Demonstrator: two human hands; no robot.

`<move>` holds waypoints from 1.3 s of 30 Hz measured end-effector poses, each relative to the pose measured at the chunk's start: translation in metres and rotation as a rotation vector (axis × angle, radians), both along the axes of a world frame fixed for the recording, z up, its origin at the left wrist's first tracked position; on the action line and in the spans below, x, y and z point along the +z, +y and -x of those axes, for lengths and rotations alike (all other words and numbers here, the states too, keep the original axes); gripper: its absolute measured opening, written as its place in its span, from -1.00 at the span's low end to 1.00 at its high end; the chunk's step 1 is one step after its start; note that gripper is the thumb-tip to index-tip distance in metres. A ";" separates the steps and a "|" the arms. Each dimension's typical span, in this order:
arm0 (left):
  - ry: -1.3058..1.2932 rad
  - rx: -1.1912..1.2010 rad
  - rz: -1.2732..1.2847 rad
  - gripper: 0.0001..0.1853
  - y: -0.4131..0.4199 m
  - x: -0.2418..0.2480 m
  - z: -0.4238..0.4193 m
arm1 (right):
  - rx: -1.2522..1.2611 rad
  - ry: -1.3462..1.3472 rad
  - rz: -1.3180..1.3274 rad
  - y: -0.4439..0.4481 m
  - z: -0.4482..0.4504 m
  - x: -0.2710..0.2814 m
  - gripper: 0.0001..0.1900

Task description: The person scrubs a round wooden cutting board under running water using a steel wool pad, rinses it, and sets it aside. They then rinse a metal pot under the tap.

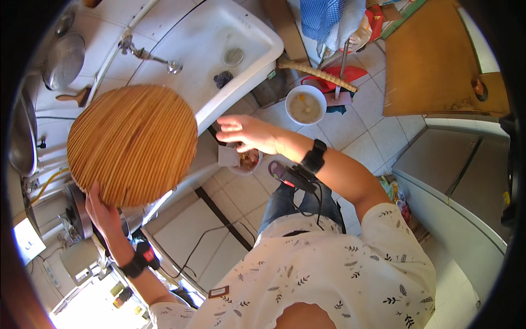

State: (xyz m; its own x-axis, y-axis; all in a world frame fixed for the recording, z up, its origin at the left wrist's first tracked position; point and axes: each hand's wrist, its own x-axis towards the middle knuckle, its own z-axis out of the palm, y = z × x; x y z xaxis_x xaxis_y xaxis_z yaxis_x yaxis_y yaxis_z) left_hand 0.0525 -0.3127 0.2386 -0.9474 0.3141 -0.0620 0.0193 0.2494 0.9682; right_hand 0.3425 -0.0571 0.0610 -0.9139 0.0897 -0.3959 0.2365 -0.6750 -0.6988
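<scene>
A round mat of thin parallel stalks (133, 144), tan with darker streaks, is raised in front of the sink's left end. At its lower rim my left hand (102, 216) grips it; the fingers behind are hidden. My right hand (248, 133) is free of anything, fingers spread, beside the sink's front edge. Below that hand stands a bucket of food scraps (250, 160), partly covered by it. The white sink (193, 68) holds a dark scrubber (223, 79) and a round drain strainer (233, 56).
A tap (174, 67) reaches over the sink. On the tiled floor are a white bowl of cloudy liquid (306, 105) and a dustpan (339, 98). A stalk-handled broom (318, 74) leans across nearby. Pans (63, 61) hang on the left wall. A refrigerator (452, 197) stands right.
</scene>
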 end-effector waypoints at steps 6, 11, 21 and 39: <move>0.239 0.006 0.051 -0.50 -0.001 0.026 -0.063 | -0.074 0.017 0.022 0.015 -0.059 -0.017 -0.34; 0.346 -0.437 0.074 -0.55 0.038 0.026 -0.112 | -0.195 -0.056 0.059 0.031 -0.114 -0.024 -0.38; 0.396 -1.047 0.244 -0.73 0.204 -0.097 -0.225 | -0.473 -0.143 0.081 0.056 -0.206 -0.077 -0.47; 0.450 -1.211 0.601 -0.64 0.323 -0.468 -0.265 | -0.682 -0.411 0.277 0.029 -0.291 -0.183 -0.63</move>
State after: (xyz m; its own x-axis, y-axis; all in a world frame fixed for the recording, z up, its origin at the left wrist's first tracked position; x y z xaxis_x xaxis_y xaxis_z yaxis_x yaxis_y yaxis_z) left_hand 0.3171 0.0103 -0.2298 -0.0915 0.9652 -0.2448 0.7863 0.2209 0.5771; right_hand 0.6335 -0.0282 -0.1220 -0.4735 0.4206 -0.7739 -0.0860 -0.8965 -0.4346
